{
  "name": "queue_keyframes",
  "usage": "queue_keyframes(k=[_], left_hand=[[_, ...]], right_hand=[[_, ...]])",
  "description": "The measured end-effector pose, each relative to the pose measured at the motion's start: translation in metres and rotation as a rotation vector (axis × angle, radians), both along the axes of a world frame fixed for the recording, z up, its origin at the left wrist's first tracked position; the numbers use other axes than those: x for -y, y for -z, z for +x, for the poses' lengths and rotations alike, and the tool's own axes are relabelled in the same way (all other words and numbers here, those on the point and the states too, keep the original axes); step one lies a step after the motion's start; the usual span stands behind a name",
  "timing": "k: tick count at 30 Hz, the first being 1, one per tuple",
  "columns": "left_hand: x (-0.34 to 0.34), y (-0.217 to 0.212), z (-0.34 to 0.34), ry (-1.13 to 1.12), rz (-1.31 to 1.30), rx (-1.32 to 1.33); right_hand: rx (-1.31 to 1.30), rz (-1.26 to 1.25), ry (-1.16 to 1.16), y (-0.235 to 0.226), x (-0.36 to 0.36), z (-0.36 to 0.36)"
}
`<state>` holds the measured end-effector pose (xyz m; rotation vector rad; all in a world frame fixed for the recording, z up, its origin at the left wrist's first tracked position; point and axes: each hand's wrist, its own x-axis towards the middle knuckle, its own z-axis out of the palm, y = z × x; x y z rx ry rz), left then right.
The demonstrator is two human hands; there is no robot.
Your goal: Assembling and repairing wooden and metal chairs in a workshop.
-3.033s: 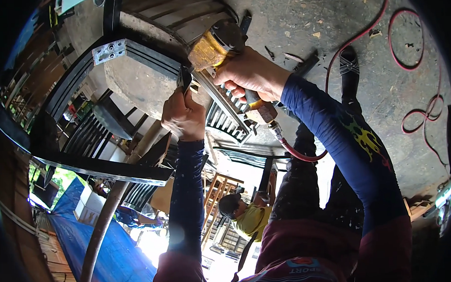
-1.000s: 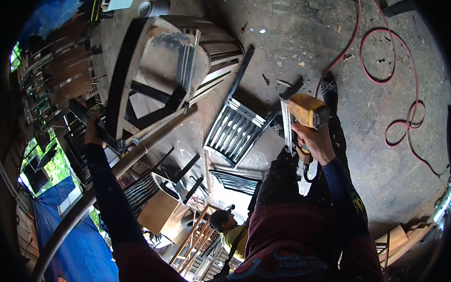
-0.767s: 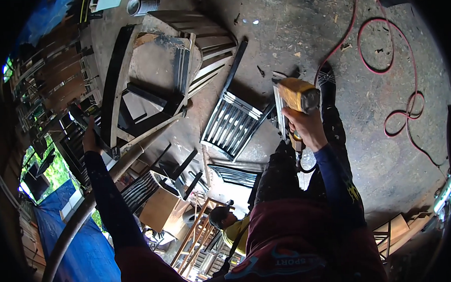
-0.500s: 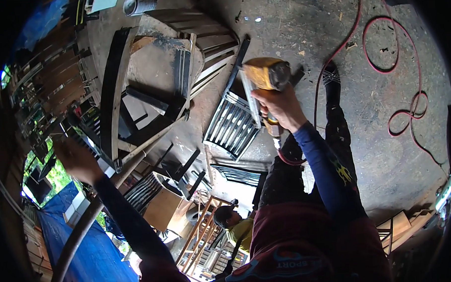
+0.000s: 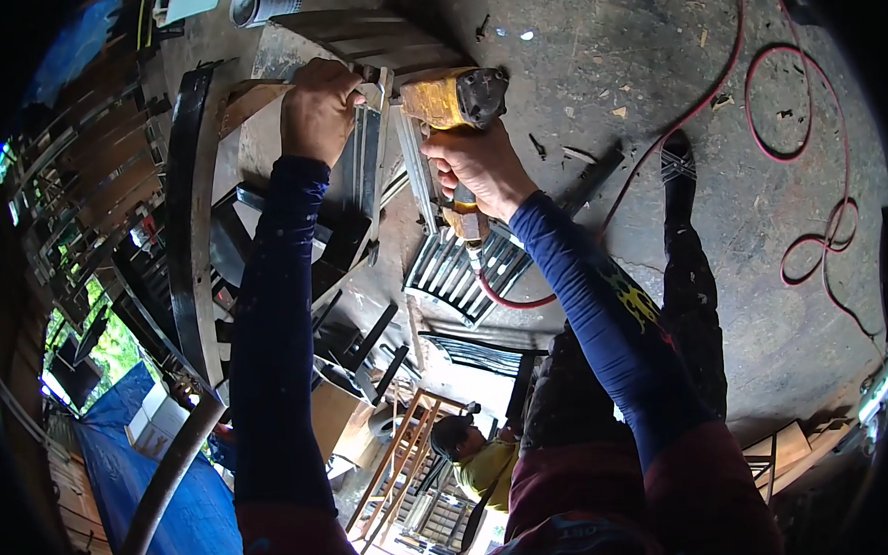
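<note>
My right hand (image 5: 484, 168) is wrapped around the grip of a yellow and black pneumatic nail gun (image 5: 436, 100). Its nose and long grey magazine sit beside the right side of a wooden furniture frame (image 5: 365, 163) with black-painted parts; whether they touch, I cannot tell. A red air hose (image 5: 511, 303) runs from the base of the grip. At the far end of the frame, my left hand (image 5: 319, 111) has its fingers curled around a rail near the corner. Part of that rail is hidden under the hand.
A black slatted chair (image 5: 468, 277) lies on the floor below the nail gun. More hose (image 5: 750, 81) loops across the concrete at right. A person in yellow (image 5: 485, 467) is nearby. A metal can (image 5: 265, 4) stands at the far left, and a blue tarp (image 5: 128, 484) hangs at left.
My left hand has swung in from the left and taken hold of the frame. My right hand has carried the nail gun left and slightly away from me, up beside the frame.
</note>
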<state>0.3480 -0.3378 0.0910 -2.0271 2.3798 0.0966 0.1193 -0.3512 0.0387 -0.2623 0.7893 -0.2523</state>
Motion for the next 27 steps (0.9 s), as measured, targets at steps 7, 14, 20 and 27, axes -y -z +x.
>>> queue_keyframes(k=[7, 14, 20, 27], left_hand=[[0.005, 0.008, 0.009, -0.038, -0.016, -0.178], [0.006, 0.009, 0.017, 0.011, -0.004, -0.171], [0.004, 0.010, 0.017, -0.049, 0.014, -0.199], [0.002, 0.017, 0.024, -0.039, -0.010, -0.213]], right_hand=[[-0.010, 0.016, 0.018, 0.005, -0.008, 0.007], [0.003, 0.068, 0.028, 0.009, -0.011, 0.015], [0.065, 0.122, 0.063, 0.006, -0.010, 0.013], [0.081, 0.117, 0.029, 0.011, -0.015, 0.016]])
